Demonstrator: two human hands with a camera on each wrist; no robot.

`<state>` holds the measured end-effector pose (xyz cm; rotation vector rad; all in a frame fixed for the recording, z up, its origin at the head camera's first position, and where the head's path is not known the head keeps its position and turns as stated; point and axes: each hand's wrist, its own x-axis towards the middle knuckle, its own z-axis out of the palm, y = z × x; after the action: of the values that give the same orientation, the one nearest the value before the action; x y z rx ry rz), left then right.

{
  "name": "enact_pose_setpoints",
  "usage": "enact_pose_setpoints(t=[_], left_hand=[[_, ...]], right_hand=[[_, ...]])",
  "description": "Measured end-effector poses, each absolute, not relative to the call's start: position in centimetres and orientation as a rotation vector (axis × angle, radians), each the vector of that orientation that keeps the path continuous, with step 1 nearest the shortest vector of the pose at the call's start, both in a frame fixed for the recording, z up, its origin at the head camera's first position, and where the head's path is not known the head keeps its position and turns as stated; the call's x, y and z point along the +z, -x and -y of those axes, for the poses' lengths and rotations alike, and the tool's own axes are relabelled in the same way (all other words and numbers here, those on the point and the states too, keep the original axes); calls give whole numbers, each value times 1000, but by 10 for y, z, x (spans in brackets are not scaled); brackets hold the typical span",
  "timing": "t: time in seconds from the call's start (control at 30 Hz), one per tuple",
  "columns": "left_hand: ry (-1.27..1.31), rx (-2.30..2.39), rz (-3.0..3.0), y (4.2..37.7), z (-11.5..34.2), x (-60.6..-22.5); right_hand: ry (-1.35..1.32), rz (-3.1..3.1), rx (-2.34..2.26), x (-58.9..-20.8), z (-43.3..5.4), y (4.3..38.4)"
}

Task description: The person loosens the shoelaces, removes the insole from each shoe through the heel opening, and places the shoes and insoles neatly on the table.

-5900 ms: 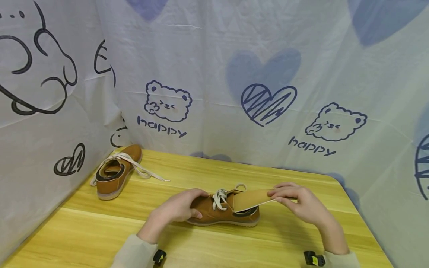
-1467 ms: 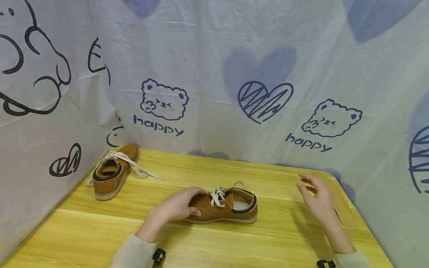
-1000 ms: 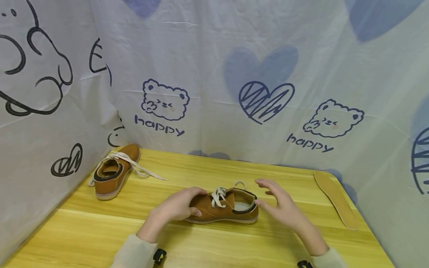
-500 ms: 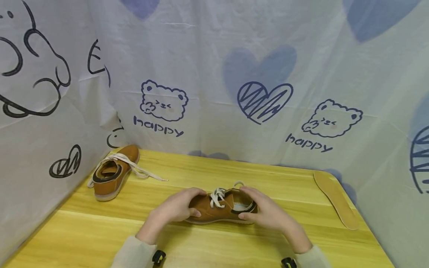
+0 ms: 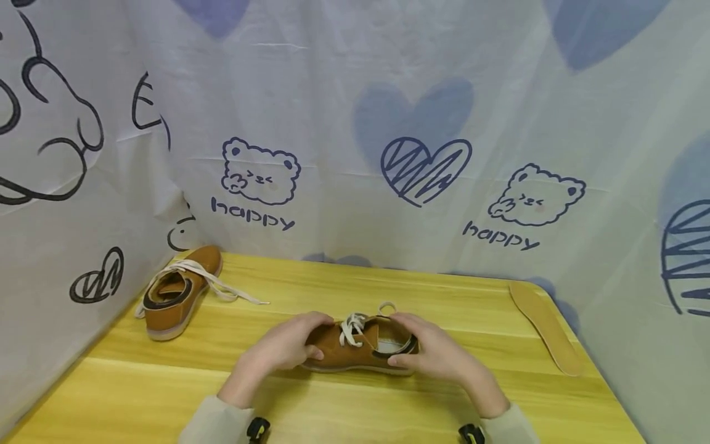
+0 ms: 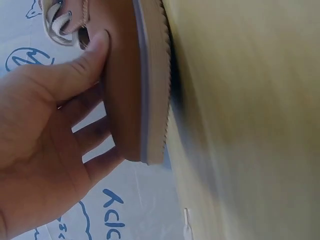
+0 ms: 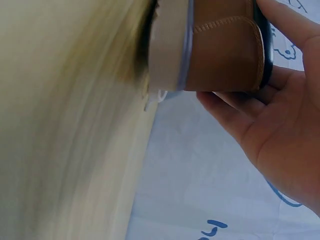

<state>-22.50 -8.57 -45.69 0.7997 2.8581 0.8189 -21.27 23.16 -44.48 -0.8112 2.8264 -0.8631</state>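
A brown lace-up shoe [image 5: 355,356] lies sideways before me in the head view, toe to the left, its white laces [image 5: 352,328] tied. My left hand [image 5: 283,345] grips the toe end, thumb on the near side and fingers behind. Around the heel curls my right hand [image 5: 438,354], thumb at the near collar and fingers along the far side. The left wrist view shows the thumb [image 6: 75,75] pressed on the upper above the pale sole. In the right wrist view the fingers wrap behind the heel [image 7: 225,55]. The shoe's opening shows a pale inside.
A tan insole [image 5: 546,330] lies flat near the right edge of the wooden table [image 5: 166,382]. The second brown shoe [image 5: 172,308] stands at the back left, its loose lace [image 5: 238,295] trailing rightward. White printed cloth [image 5: 333,234] hangs behind and at both sides.
The insole came out of the shoe and was laid at the table's right edge. My right hand then came back left and took hold of the heel. The left hand stayed on the toe.
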Motion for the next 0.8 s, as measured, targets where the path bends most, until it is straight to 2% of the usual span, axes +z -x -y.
enact_pose_setpoints(t=[0.43, 0.8], left_hand=[[-824, 628, -3097, 248, 67, -458], [-517, 664, -3231, 258, 56, -459]], right_hand=[[847, -2788, -895, -436, -243, 212], [873, -2691, -939, -427, -247, 208]])
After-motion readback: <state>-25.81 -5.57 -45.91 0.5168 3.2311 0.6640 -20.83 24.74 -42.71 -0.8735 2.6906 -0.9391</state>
